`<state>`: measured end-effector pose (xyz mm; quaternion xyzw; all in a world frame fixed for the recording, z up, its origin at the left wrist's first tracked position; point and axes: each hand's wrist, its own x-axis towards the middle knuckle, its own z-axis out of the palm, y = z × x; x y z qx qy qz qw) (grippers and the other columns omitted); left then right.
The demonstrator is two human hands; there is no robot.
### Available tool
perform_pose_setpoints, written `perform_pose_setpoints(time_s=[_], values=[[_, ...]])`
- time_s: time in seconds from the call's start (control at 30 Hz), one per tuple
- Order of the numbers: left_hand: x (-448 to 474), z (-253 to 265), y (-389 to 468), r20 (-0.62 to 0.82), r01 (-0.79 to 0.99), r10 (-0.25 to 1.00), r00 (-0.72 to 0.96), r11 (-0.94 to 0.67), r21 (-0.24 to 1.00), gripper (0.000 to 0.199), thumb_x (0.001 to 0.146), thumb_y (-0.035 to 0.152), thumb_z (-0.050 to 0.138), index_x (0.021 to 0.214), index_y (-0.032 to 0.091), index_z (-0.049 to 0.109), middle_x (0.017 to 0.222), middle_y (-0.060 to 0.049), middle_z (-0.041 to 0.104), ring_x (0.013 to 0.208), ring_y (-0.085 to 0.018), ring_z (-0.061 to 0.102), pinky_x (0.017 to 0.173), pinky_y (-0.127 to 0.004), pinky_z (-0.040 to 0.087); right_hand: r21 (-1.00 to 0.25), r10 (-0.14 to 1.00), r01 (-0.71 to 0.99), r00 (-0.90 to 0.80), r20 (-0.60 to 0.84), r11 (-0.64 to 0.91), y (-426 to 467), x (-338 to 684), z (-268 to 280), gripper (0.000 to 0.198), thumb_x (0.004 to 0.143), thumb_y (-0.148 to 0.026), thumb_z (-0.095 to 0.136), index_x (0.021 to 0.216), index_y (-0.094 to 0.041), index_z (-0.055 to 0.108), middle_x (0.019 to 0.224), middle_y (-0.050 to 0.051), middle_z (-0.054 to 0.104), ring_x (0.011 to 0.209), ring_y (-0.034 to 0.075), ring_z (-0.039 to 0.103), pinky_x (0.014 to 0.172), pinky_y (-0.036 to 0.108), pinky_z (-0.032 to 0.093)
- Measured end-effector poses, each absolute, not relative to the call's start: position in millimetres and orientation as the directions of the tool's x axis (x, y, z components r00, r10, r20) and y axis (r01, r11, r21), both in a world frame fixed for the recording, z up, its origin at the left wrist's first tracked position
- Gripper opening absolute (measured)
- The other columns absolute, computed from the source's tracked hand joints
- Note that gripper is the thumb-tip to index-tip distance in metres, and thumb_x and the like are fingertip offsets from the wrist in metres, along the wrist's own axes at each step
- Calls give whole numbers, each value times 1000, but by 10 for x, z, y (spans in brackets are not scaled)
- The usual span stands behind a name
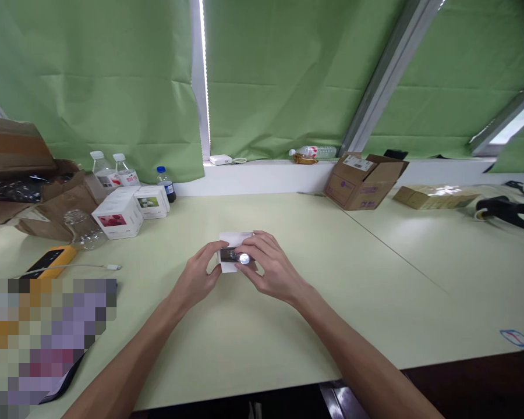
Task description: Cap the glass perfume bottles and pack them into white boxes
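Observation:
Over the middle of the table, both hands are at a small white box (236, 237) with an open flap and a dark inside. My left hand (197, 272) grips its left side between thumb and fingers. At the right side, my right hand (271, 269) has thumb and index finger closed around a small dark item with a shiny round end (244, 258), which lies in the box opening. The other right fingers rest by the box's right edge. Fingers cover part of the item, so its kind is unclear.
At the left stand white cartons (120, 218), a clear plastic jar (85, 230), a dark drink bottle (168, 189) and a yellow device (55, 261) with a cable. An open cardboard box (358, 186) and a flat yellowish package (434, 196) sit at the back right.

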<state>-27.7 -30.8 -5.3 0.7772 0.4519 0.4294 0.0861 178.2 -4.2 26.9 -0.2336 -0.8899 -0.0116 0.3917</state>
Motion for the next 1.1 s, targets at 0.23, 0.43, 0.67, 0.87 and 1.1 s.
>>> perform_pose_setpoints(time_s=[0.23, 0.43, 0.67, 0.87, 1.1], values=[[-279, -66, -302, 589, 629, 774, 234, -582, 515, 49, 80, 5, 45, 125, 26, 45, 121, -2, 57, 112, -15, 54, 96, -32, 45, -147, 416, 457, -569, 710, 877, -36, 1767, 241, 23, 84, -21, 53, 107, -22, 56, 95, 6, 61, 96, 22, 55, 100, 49, 37], [-275, -70, -316, 578, 650, 785, 225, -563, 511, 48, 82, 7, 46, 126, 26, 44, 121, -2, 58, 111, -15, 55, 94, -31, 47, -147, 430, 479, -560, 708, 866, -49, 1738, 244, 21, 85, -19, 50, 106, -22, 53, 91, 4, 63, 90, 19, 57, 105, 49, 33], [-276, -72, -307, 579, 626, 782, 228, -574, 528, 48, 82, 7, 45, 126, 27, 44, 121, -3, 58, 111, -16, 55, 95, -34, 46, -40, 361, 479, -601, 713, 877, -34, 1755, 184, 17, 87, -20, 52, 103, -22, 58, 88, 4, 66, 97, 22, 55, 102, 49, 37], [-266, -51, -307, 586, 606, 780, 220, -580, 544, 47, 83, 8, 45, 126, 27, 45, 121, -3, 58, 110, -17, 55, 95, -36, 47, -35, 370, 490, -607, 703, 871, -26, 1745, 180, 27, 88, -17, 49, 113, -21, 59, 99, 8, 66, 108, 26, 51, 94, 50, 43], [-289, -33, -291, 568, 536, 805, 169, -559, 633, 45, 83, 14, 50, 126, 27, 45, 124, -3, 55, 112, -15, 54, 98, -34, 47, -181, 390, 445, -439, 809, 877, 0, 1765, 142, 33, 87, -17, 52, 118, -24, 57, 106, 6, 65, 102, 23, 55, 92, 45, 47]])
